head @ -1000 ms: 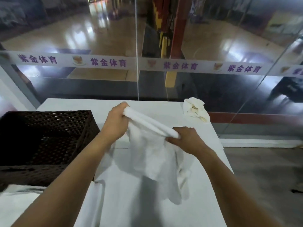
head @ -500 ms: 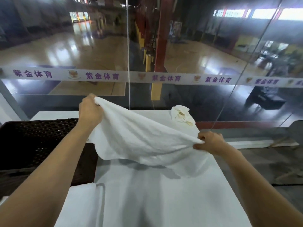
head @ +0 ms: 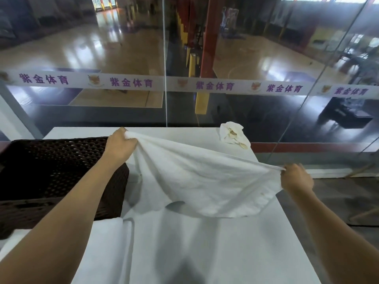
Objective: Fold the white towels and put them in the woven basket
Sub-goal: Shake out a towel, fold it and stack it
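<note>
A white towel [head: 196, 179] is stretched in the air over the white table [head: 205, 253], sagging in the middle. My left hand [head: 120, 145] pinches its far left corner, just above the right rim of the dark woven basket [head: 51, 171]. My right hand [head: 295, 178] grips the opposite corner near the table's right edge. A second white towel [head: 106, 242] lies on the table in front of the basket, partly hidden by my left forearm. The inside of the basket looks dark, and I cannot tell what is in it.
A crumpled, stained white cloth [head: 233, 135] sits at the table's far right corner. A glass wall [head: 164, 58] with a printed white band stands right behind the table. To the right, the table ends over a grey floor.
My hands have drawn apart, spreading the bunched towel out wide. It has since dropped lower toward the table, with my right hand further right.
</note>
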Tool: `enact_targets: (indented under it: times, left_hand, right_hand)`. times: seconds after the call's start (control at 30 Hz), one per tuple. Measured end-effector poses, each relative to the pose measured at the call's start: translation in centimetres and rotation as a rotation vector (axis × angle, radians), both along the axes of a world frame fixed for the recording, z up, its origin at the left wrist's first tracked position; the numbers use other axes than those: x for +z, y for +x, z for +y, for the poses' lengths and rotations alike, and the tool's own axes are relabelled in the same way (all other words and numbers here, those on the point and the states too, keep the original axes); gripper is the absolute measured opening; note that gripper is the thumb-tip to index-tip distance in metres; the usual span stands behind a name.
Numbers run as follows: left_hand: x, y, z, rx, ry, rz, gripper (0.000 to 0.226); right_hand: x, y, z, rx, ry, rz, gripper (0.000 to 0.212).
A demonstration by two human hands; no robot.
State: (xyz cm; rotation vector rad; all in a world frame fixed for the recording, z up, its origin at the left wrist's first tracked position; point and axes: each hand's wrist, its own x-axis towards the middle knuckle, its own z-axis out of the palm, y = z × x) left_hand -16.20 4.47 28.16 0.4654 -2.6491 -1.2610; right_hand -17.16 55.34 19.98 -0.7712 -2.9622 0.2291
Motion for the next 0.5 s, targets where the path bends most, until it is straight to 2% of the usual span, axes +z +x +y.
enact_targets:
  times: [0.07,0.13,0.23,0.33,0.4,0.5]
  left_hand:
    - [-0.5,-0.7,0.1,0.004,0.144,0.005,0.01]
    - [-1.3,-1.8,0.0,0.008,0.154,0.013,0.016]
    - [-2.4,-4.3,-0.1,0.036,-0.003,0.014,0.014]
    - [-3.3,-7.2,-0.1,0.115,-0.289,0.017,0.01]
    - [-3.4,-8.8,0.4,0.168,-0.501,0.021,0.01]
    - [-2.9,-11.2,1.4,0.255,-0.589,0.034,0.008]
  right_hand:
    - [-0.8,-1.0,1.2,-0.039,-0.038,0.019,0.014]
    - [-1.4,-2.3,2.0,-0.079,-0.132,0.054,0.019]
    - [-1.3,-4.9,1.7,-0.143,-0.517,0.247,0.026]
    - [-0.7,-8.6,1.2,-0.244,-0.961,0.476,0.012]
    - [-0.6,-11.2,1.9,-0.235,-1.01,0.556,0.013]
    - [0.9,-13.7,3.0,-0.192,-1.009,0.679,0.017]
